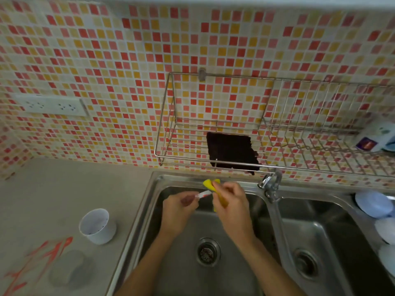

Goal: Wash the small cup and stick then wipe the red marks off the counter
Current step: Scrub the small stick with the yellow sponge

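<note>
There are two hands, left (181, 202) and right (229, 199), one stick (203, 194), one yellow sponge (210, 184), one small cup (97, 226), two sink basins (181, 263) (333, 231), two drains (207, 252) (306, 262) and one wire rack (277, 144).

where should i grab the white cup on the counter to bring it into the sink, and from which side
Grip the small cup around its side wall just below the rim, coming from above and the sink side. It stands upright and open-topped, alone on the counter left of the basin, with the red marks nearer the person, so that approach probably avoids smearing them.
</note>
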`<state>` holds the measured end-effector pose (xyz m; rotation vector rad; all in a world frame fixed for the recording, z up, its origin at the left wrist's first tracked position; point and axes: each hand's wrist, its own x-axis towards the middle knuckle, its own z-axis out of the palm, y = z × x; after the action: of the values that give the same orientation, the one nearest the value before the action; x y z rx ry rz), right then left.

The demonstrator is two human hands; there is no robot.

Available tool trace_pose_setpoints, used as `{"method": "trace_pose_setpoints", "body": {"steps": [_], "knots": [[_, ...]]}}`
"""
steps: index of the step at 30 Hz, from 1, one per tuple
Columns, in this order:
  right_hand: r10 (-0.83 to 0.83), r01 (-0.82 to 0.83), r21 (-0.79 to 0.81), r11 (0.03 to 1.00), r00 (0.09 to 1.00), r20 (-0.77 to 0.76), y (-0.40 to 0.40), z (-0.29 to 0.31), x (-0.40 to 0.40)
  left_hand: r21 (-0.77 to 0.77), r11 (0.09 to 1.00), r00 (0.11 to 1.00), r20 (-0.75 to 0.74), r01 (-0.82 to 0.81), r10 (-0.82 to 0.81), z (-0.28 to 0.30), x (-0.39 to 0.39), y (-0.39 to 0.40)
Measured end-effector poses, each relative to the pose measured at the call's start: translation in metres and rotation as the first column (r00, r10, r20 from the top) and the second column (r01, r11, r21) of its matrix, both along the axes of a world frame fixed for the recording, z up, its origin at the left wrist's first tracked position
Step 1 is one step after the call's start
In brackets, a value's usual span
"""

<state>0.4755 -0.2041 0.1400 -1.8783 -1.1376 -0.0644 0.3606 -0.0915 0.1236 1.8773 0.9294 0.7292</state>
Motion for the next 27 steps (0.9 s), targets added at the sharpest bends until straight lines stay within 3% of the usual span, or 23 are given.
{"method": "trace_pose_setpoints", "body": {"steps": [7, 12, 15, 18, 21, 27], "knots": [[0.013, -0.007, -0.074, 0.997, 0.996, 0.084, 0.009, -0.015, 0.0, 0.071, 0.997, 0.999, 0.033, -0.029, 0.026, 0.005, 0.017, -0.014], [-0.069, 0.061, -0.14, 0.988, 0.996, -0.057, 0.01, -0.022, 0.011, 0.079, 0.994, 0.997, -0.013, -0.077, 0.078, 0.0, 0.019, -0.013], [-0.023, 0.022, -0.085, 0.996, 1.0, -0.005, 0.012, -0.023, 0.0, 0.021, 0.998, 0.999, 0.013, -0.051, 0.05, 0.0, 0.019, -0.012], [-0.154, 0.145, -0.095, 0.985, 0.984, -0.088, 0.015, -0.028, -0.002, -0.032, 0.996, 0.997, 0.01, -0.081, 0.081, -0.004, 0.019, -0.01], [-0.127, 0.114, -0.079, 0.99, 0.975, -0.18, 0.017, -0.028, -0.014, -0.071, 0.996, 0.997, 0.051, -0.059, 0.063, -0.005, 0.018, -0.008], [-0.19, 0.185, -0.046, 0.982, 0.969, -0.158, 0.017, -0.027, -0.035, -0.171, 0.985, 0.995, 0.099, -0.013, 0.03, -0.005, 0.01, -0.003]]}}
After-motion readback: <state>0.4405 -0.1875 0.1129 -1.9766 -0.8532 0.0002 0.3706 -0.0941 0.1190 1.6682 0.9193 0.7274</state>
